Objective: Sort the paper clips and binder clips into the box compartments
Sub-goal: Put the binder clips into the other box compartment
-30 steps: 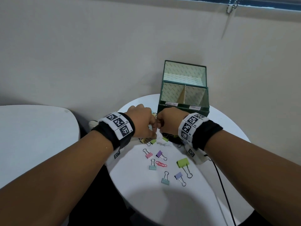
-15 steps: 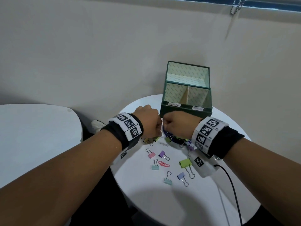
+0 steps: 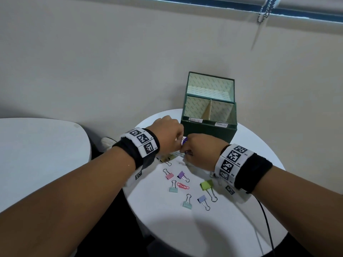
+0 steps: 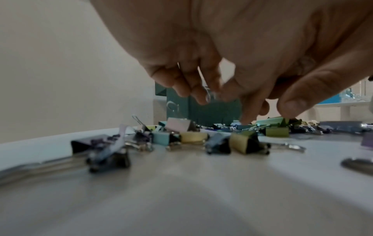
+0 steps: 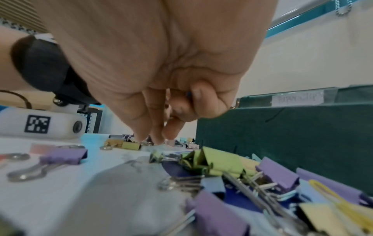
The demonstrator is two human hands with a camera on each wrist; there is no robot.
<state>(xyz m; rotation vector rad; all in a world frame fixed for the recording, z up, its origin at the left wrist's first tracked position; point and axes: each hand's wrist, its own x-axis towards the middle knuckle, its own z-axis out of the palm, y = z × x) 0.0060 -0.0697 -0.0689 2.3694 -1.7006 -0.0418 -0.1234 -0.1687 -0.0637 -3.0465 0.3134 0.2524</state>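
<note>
A green box (image 3: 207, 132) with its lid up stands at the back of the round white table (image 3: 204, 229); a divider splits it into two labelled compartments. Just in front of it my hands meet over a pile of clips. My left hand (image 3: 179, 143) has its fingers curled around a thin silver paper clip (image 4: 206, 87). My right hand (image 3: 185, 151) pinches a blue-purple paper clip (image 3: 184, 141) between thumb and forefinger (image 5: 201, 99). Pastel binder clips (image 5: 218, 161) lie heaped under the right hand against the box (image 5: 282, 135).
Loose on the table nearer me are a pink binder clip (image 3: 169, 175), a purple one (image 3: 181, 175), a green one (image 3: 205, 185), two teal ones (image 3: 187, 204), a blue one (image 3: 202, 199) and red paper clips (image 3: 182, 186). A black cable (image 3: 267, 225) runs off the right wrist. Another white table (image 3: 37, 154) stands left.
Both hands stayed together over the pile and edged closer to the box. The right forearm swung out to the right. A blue-purple clip now shows between the fingertips.
</note>
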